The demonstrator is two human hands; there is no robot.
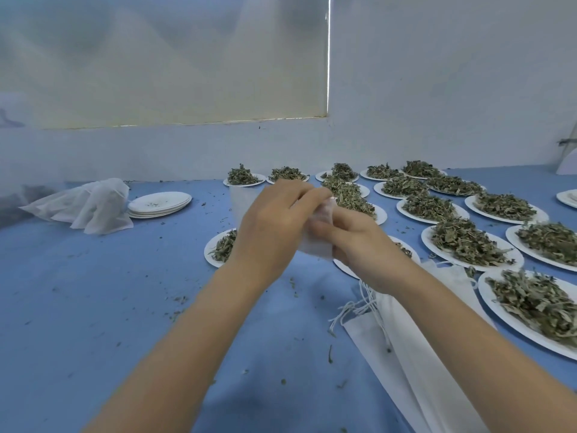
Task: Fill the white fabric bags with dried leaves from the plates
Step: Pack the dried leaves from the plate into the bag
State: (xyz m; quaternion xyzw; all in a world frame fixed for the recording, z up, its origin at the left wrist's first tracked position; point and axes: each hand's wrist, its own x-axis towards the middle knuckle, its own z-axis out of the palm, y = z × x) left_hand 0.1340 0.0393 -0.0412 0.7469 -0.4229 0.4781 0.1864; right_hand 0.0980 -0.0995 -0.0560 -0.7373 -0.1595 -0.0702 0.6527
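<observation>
A white fabric bag (318, 242) is held up above the blue table, between both of my hands. My left hand (274, 223) grips its upper left part with curled fingers. My right hand (359, 245) pinches it from the right. Most of the bag is hidden behind my hands, though a pale part (242, 198) shows behind my left hand. Several white plates heaped with dried leaves (468, 242) cover the right half of the table. One such plate (215, 248) lies just below my left wrist.
A stack of empty white plates (159, 204) sits at the back left beside filled white bags (87, 207). A pile of flat empty bags with drawstrings (415, 345) lies under my right forearm. Leaf crumbs dot the blue table (109, 292).
</observation>
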